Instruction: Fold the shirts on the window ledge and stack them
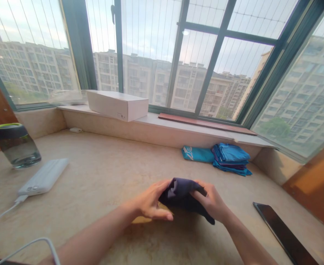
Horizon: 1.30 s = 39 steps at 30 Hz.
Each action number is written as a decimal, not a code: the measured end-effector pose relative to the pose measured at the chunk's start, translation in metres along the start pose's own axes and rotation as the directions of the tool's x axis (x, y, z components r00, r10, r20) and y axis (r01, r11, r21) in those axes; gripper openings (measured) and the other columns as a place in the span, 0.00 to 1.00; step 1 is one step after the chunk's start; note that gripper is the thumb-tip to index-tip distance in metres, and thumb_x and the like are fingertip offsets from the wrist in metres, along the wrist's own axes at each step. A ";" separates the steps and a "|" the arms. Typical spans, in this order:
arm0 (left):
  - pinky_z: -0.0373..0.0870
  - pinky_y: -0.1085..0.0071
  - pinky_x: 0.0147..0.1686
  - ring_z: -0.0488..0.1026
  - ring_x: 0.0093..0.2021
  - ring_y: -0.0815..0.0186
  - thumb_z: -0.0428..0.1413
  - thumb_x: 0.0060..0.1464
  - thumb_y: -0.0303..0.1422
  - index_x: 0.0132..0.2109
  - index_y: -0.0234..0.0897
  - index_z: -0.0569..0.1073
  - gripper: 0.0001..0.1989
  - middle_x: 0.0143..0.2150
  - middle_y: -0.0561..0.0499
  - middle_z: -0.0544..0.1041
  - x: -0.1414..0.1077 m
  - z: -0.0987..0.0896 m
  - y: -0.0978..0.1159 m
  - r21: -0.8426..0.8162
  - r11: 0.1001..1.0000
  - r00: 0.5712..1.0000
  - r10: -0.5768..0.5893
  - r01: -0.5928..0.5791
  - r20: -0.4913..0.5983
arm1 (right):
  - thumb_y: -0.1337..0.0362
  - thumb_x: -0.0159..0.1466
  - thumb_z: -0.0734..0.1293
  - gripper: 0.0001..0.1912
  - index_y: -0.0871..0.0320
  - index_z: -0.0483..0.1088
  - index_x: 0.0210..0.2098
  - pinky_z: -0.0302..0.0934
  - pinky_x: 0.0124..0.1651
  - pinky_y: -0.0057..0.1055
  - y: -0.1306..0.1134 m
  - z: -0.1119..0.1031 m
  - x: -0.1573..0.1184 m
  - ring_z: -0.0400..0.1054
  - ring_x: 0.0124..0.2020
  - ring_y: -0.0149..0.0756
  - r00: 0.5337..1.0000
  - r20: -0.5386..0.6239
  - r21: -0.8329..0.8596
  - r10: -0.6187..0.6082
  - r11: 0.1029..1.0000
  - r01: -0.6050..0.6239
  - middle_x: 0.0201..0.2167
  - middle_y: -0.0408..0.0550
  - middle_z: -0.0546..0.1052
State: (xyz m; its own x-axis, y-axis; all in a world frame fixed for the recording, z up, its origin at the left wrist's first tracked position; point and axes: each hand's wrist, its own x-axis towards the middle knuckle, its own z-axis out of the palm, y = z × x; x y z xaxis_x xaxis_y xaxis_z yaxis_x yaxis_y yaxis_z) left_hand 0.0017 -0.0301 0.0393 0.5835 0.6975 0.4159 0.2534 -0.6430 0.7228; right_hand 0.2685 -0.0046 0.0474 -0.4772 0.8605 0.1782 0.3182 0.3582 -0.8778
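A dark navy folded cloth (182, 193) is held just above the stone-like counter (95, 184), bunched at its top with a corner hanging down on the right. My right hand (213, 204) pinches its right side between thumb and fingers. Around the left end curves my left hand (155, 202), its fingers partly hidden behind the fabric and its thumb stretched out below. Under the left hand shows part of a yellowish patch or object (142, 220), too covered to make out. Behind the hands lie a stack of folded blue cloths (230, 158) and a teal folded piece with white lettering (197, 154).
A dark-screened phone (284, 232) lies at the right. On the left are a water bottle (18, 145) and a white power bank (43, 176) with a cable (2, 217). A white box (117, 105) and a reddish strip (206, 124) rest on the window ledge.
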 end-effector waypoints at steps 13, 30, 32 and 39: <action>0.78 0.62 0.47 0.80 0.47 0.55 0.63 0.56 0.45 0.59 0.37 0.69 0.28 0.50 0.43 0.81 0.019 0.020 0.006 -0.893 0.356 0.567 -0.810 0.274 -0.149 | 0.26 0.62 0.42 0.53 0.59 0.71 0.59 0.63 0.59 0.49 0.010 0.013 0.008 0.71 0.58 0.53 0.955 0.100 0.596 0.278 0.752 -0.282 0.49 0.59 0.81; 0.70 0.77 0.17 0.74 0.20 0.70 0.68 0.50 0.42 0.60 0.38 0.60 0.37 0.34 0.53 0.79 0.014 0.033 0.005 -0.793 0.549 0.753 -0.632 0.265 -0.186 | 0.56 0.56 0.78 0.29 0.56 0.73 0.55 0.72 0.56 0.46 0.013 0.032 0.013 0.76 0.52 0.51 0.912 -0.114 0.751 0.395 0.635 -0.181 0.49 0.50 0.82; 0.65 0.79 0.13 0.71 0.15 0.70 0.65 0.53 0.47 0.60 0.38 0.59 0.35 0.28 0.55 0.78 0.012 0.034 0.001 -0.763 0.558 0.743 -0.650 0.326 -0.158 | 0.55 0.56 0.77 0.30 0.55 0.73 0.56 0.72 0.55 0.45 0.013 0.034 0.013 0.76 0.52 0.51 0.911 -0.145 0.736 0.387 0.657 -0.162 0.50 0.49 0.81; 0.60 0.77 0.11 0.72 0.13 0.67 0.57 0.58 0.56 0.67 0.35 0.51 0.43 0.27 0.53 0.78 0.013 0.034 -0.006 -0.714 0.511 0.720 -0.694 0.478 -0.016 | 0.58 0.57 0.76 0.23 0.56 0.76 0.51 0.77 0.44 0.40 0.021 0.017 0.031 0.80 0.44 0.49 0.905 -0.212 0.731 0.369 0.674 -0.103 0.41 0.49 0.84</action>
State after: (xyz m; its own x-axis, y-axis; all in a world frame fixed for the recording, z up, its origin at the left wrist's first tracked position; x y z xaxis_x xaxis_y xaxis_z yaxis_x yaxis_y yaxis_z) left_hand 0.0341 -0.0284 0.0212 0.2320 0.9532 -0.1939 -0.1425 0.2304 0.9626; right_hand 0.2467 0.0231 0.0271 -0.1402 0.9878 -0.0684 -0.3354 -0.1124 -0.9353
